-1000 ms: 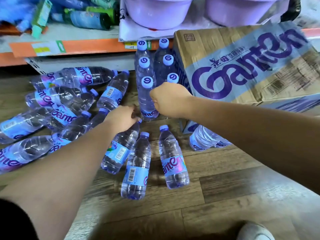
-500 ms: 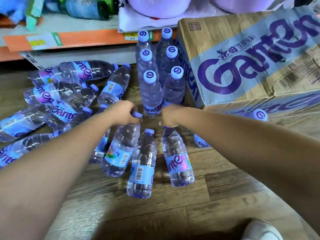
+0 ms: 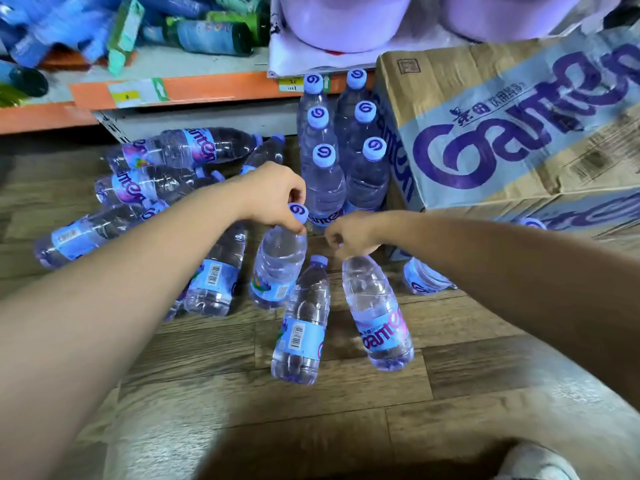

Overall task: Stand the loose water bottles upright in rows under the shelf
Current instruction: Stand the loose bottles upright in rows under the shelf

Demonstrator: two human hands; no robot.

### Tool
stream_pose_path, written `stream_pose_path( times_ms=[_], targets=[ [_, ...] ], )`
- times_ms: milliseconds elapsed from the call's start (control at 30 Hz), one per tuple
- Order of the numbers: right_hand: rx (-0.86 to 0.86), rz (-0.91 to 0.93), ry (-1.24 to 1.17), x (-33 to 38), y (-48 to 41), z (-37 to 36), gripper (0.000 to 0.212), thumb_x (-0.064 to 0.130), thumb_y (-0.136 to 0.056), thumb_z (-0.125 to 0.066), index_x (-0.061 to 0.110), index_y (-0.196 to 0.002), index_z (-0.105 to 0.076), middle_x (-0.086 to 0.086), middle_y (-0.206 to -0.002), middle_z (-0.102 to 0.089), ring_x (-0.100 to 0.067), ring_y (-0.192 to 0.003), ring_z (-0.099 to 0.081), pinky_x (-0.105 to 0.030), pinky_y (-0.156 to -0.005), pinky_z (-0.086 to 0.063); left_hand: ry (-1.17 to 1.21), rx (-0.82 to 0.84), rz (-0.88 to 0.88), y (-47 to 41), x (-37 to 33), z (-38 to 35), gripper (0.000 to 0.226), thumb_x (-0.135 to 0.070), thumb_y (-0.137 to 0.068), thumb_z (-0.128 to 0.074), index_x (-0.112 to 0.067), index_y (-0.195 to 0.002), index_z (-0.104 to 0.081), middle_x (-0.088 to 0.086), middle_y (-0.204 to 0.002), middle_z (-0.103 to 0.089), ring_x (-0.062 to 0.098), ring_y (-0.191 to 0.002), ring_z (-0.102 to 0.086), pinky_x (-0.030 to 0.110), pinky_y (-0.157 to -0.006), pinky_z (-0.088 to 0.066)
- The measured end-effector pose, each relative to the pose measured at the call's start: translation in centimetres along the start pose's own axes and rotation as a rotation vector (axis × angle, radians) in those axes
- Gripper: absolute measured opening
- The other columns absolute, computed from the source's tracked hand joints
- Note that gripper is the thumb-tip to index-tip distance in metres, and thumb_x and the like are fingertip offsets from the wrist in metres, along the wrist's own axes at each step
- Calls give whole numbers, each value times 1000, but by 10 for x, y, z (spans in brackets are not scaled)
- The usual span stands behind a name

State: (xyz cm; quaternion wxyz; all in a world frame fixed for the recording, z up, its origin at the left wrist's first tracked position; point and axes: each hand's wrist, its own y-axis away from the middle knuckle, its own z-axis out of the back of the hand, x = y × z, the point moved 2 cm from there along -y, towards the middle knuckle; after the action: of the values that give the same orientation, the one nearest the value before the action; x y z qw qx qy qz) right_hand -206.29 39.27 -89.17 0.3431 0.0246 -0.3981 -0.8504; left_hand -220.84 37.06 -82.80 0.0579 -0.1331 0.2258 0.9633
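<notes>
water bottles: two are being picked up by the neck. left hand (image 3: 273, 195) is pinched shut around the cap of one bottle (image 3: 278, 268), which is tipped partway up. right hand (image 3: 351, 235) is closed over the cap end of a second bottle (image 3: 379, 317) (cap itself hidden, so grip depth unclear). this one lies low, base toward 5 o'clock.

standing rows (image 3: 341, 157) sit at 12 o'clock from the hands, two columns of three under the orange shelf edge (image 3: 207, 90), touching the carton (image 3: 502, 133) at 2 o'clock.

risks, my read:
- cap-only pinch on a full bottle: it can swing and clip the front standing pair, which could topple the row like dominoes.
- another loose bottle (image 3: 303, 327) lies between the two held ones; a dragged base could roll it.
- pile of lying bottles (image 3: 166, 168) at 10 o'clock crowds the left arm's path.

open room: floor (image 3: 311, 427) toward 6 o'clock is free. the next slots look to be just in front of the rows, tight against the carton on the right. shelf lip overhangs the back bottles, so go in low.
</notes>
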Motion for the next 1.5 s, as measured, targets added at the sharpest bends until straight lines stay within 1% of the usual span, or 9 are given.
stream_pose_path(
  times_ms=[267,467,600,800,933,1033,1133,1333,1500],
  targets=[
    [-131,42,-111,-11,57,44,11,17,-82,-63,14,-72,-58,-6,-69,-59,-16,-53,-56,-31,-66,-50,-38,-132,-17,4,-13,11,30,-27,-66,-78,-18,-90,-62,2,-81,-58,25,-80,-55,31,-71,-47],
    [-349,17,-78,-14,75,60,18,18,-81,-66,3,-91,-65,-4,-74,-54,-21,-75,-48,-24,-55,-35,-108,-233,7,-8,-29,5,37,-39,-71,-71,-4,-84,-66,17,-79,-67,32,-76,-63,37,-70,-53],
    [-421,10,-71,-18,76,62,12,17,-80,-66,11,-80,-56,8,-60,-43,-20,-73,-46,-19,-47,-29,-56,-275,93,-12,-32,-4,38,-40,-76,-64,-2,-76,-61,18,-73,-65,34,-75,-65,34,-66,-53],
    [-445,-12,-60,-16,74,59,34,17,-81,-66,22,-59,-40,9,-61,-42,-21,-73,-46,-21,-47,-31,-38,-326,217,-13,-41,-12,40,-44,-83,-52,-6,-69,-50,18,-74,-57,34,-76,-60,33,-61,-45],
    [-476,-4,-47,-16,75,58,12,16,-81,-66,11,-82,-55,0,-75,-50,-21,-79,-46,-20,-48,-29,-7,-284,241,-13,-45,-10,44,-47,-86,-53,-3,-87,-55,13,-75,-58,30,-73,-65,35,-70,-54],
    [-502,-34,-72,-18,76,59,17,16,-81,-66,9,-95,-61,-3,-88,-51,-21,-81,-47,-21,-48,-30,-37,-187,64,-9,-50,0,41,-48,-84,-61,-15,-107,-52,11,-88,-60,25,-64,-59,34,-74,-53],
    [-498,-44,-76,-17,75,60,19,16,-82,-66,7,-99,-62,-4,-89,-52,-22,-81,-48,-22,-48,-30,-150,5,-87,-5,-45,2,42,-29,-75,-73,-21,-115,-61,7,-108,-63,24,-101,-55,33,-90,-47],
    [-477,-54,-51,-17,75,57,23,15,-83,-65,6,-104,-63,-2,-92,-51,-21,-84,-47,-27,-66,-36,-155,-193,-89,-6,-38,-7,38,-29,-79,-69,-6,-109,-62,15,-110,-59,32,-107,-55,39,-90,-47],
    [-486,-56,-5,-16,76,59,16,14,-83,-64,6,-97,-59,-4,-90,-51,-23,-82,-47,-26,-50,-32,-73,-307,-21,-11,-40,-19,41,-40,-82,-65,-2,-93,-54,18,-102,-58,36,-99,-56,41,-83,-46]
  ],
)
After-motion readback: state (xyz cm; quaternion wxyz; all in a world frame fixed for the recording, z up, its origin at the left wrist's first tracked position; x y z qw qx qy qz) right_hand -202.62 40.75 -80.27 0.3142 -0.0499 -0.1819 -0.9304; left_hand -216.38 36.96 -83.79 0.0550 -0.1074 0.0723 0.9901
